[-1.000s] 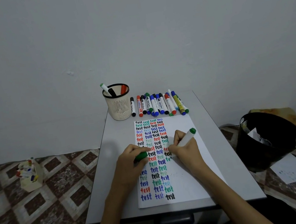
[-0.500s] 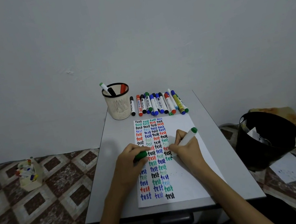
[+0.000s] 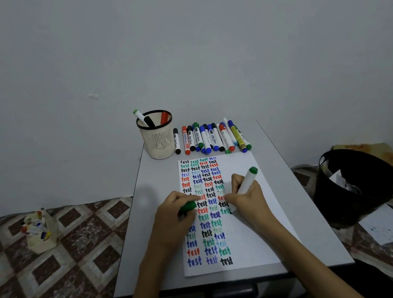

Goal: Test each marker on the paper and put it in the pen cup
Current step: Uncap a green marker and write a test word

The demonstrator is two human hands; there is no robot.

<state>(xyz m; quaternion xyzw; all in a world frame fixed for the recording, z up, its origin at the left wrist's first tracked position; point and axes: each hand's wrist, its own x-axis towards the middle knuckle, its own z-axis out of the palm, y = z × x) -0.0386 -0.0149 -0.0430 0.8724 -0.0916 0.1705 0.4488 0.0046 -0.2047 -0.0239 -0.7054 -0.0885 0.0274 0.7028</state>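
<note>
Two hands work at mid-sheet. The right hand [image 3: 247,198] is closed round a green marker [image 3: 247,183], its tip down at the fourth column of "test" words, its green end tilted up and away to the right. The left hand [image 3: 175,216] is curled shut on the green cap [image 3: 187,206] and rests on the paper [image 3: 255,242], pinning it.

By my reading the step in hand is the testing itself: this marker is writing its word. Next the cap must go back on, which calls for bringing both hands together and lining the tip with the cap's mouth, then a reach forward and left to drop the marker in the cup [image 3: 158,141].

That cup stands at the desk's [image 3: 135,260] far left corner, with three markers already in it. Just beside it on the right lies a row of markers [image 3: 211,137], side by side and touching, seemingly still untested. Much of the task looks ahead. Off the desk, a black bin [image 3: 349,189] sits on the floor to the right.
</note>
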